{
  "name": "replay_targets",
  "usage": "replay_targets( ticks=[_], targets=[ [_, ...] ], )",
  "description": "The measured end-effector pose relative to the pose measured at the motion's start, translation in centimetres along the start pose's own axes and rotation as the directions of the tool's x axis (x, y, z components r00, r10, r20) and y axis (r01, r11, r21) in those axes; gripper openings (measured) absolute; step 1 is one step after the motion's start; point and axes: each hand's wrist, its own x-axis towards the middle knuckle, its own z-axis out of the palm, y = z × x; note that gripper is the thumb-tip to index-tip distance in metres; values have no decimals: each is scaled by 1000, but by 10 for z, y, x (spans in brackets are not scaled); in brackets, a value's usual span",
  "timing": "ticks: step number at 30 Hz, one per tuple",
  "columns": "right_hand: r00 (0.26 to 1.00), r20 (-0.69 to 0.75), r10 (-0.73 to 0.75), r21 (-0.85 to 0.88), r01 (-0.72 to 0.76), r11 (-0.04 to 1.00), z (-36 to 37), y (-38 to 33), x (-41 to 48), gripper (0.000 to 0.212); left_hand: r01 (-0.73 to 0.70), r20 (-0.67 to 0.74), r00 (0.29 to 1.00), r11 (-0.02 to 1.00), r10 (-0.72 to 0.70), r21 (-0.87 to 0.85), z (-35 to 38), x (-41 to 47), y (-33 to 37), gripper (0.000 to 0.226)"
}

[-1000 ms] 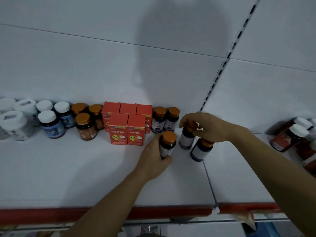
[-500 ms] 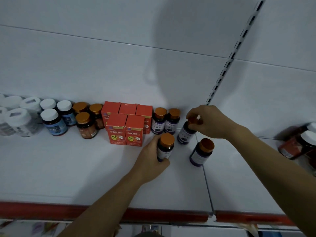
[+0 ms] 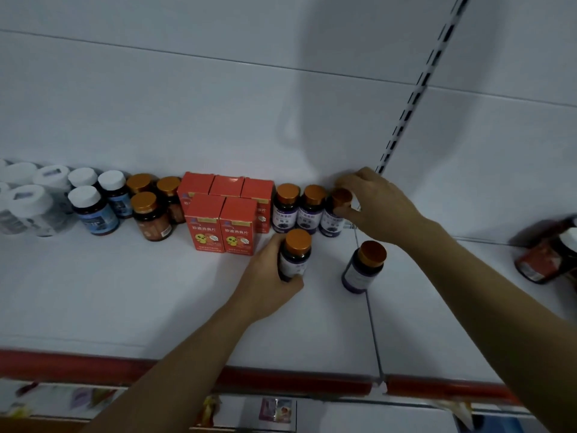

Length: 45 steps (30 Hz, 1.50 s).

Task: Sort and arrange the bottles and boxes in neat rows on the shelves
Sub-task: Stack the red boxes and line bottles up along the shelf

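On the white shelf (image 3: 131, 295), my left hand (image 3: 265, 282) grips a dark bottle with an orange cap (image 3: 295, 254) in front of the back row. My right hand (image 3: 374, 204) pinches the cap of another purple-label bottle (image 3: 333, 214), which stands against the back wall beside two matching bottles (image 3: 298, 207). One more purple-label bottle (image 3: 363, 267) stands alone near the shelf seam, untouched. Red boxes (image 3: 221, 220) sit in two rows to the left.
Brown orange-capped bottles (image 3: 151, 217), blue-label white-capped bottles (image 3: 93, 210) and white jars (image 3: 28, 207) line the left of the shelf. Red-label bottles (image 3: 543, 257) lie at the far right. A slotted upright (image 3: 406, 110) splits the back wall. The shelf's front edge is red (image 3: 296, 378).
My right hand carried its bottle back and left, standing it in the back row beside the two purple-label bottles. My left hand slid its bottle slightly toward the row.
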Motion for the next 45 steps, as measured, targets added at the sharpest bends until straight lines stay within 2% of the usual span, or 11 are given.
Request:
replay_targets(
  ticks=[3,6,8,12,17,27,31,33,36,41,45],
  targets=[
    [995,77,65,-30,-63,998,-15,-1,-28,51,-13,-13,1000,1000,13,17,0,1,0,66],
    [948,297,115,-52,-105,993,-28,-4,-55,59,-28,-27,999,999,29,26,0,0,-1,67],
    [910,388,148,-29,-148,989,-26,-7,-64,49,-34,-24,999,999,34,32,1,1,-3,66],
    [941,337,14,86,-46,995,-21,-3,-66,20,-45,-29,999,999,45,11,2,0,1,68],
    [930,337,-149,180,91,979,-24,0,-55,28,1,-22,1000,1000,-2,-26,-2,-1,1,70],
    [903,354,-242,183,187,965,-15,-11,-39,35,36,-16,999,998,-37,-53,-4,1,0,76],
    [944,229,-238,297,166,941,-11,-7,-47,29,25,-11,1000,999,-25,-38,-4,1,0,78],
    [975,149,-164,256,122,959,-8,-4,-48,34,41,7,999,996,-40,-74,-6,1,1,76],
    [982,169,-88,146,63,987,-2,-6,-44,35,92,50,995,992,-88,-87,-17,-1,4,74],
    [977,86,-193,218,171,961,0,-16,-27,38,114,83,990,993,-111,-42,-37,-21,-2,75],
    [937,136,-321,135,303,943,5,-36,-1,46,109,50,993,994,-108,-12,-32,-31,-4,77]
  ],
)
